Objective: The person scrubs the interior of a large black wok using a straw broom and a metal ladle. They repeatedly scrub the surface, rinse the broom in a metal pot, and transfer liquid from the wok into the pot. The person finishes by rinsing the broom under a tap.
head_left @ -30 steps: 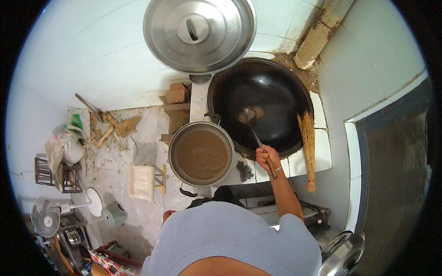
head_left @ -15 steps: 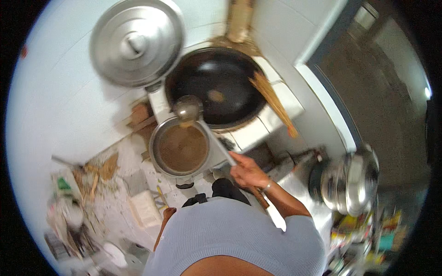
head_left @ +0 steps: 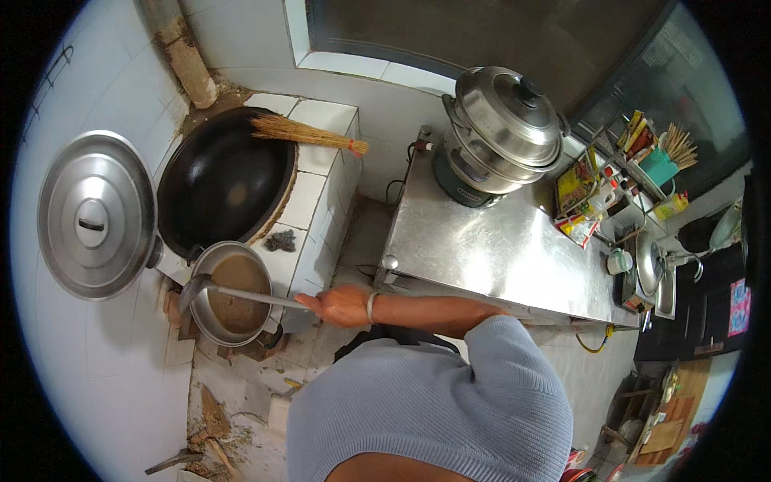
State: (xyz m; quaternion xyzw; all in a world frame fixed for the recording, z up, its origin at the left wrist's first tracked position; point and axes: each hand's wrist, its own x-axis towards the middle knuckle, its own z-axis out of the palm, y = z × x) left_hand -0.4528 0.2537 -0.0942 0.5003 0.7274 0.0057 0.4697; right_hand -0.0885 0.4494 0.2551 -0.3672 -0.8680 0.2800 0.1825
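Observation:
In my right hand [head_left: 343,306] is the handle of a long metal ladle [head_left: 255,296], with my fingers closed round it. The ladle's bowl [head_left: 195,292] is over the left rim of a metal pot [head_left: 210,328]. Brown liquid [head_left: 241,309] partly fills this pot. Just beyond it, a large black wok [head_left: 217,173] is set into a white-tiled stove [head_left: 297,201]. My left hand is out of view.
A big metal lid [head_left: 88,217] leans on the wall at left. A straw whisk brush [head_left: 309,135] lies across the wok's rim, near a dark scrubber [head_left: 280,240]. On the right, a steel table [head_left: 450,249] bears a steamer pot [head_left: 506,132] and condiments. Wood scraps [head_left: 213,418] litter the floor.
My view has turned to the right, so the steel table shows fully. The ladle's bowl has gone from the pot's far side by the wok to its left rim. My left hand has left the view.

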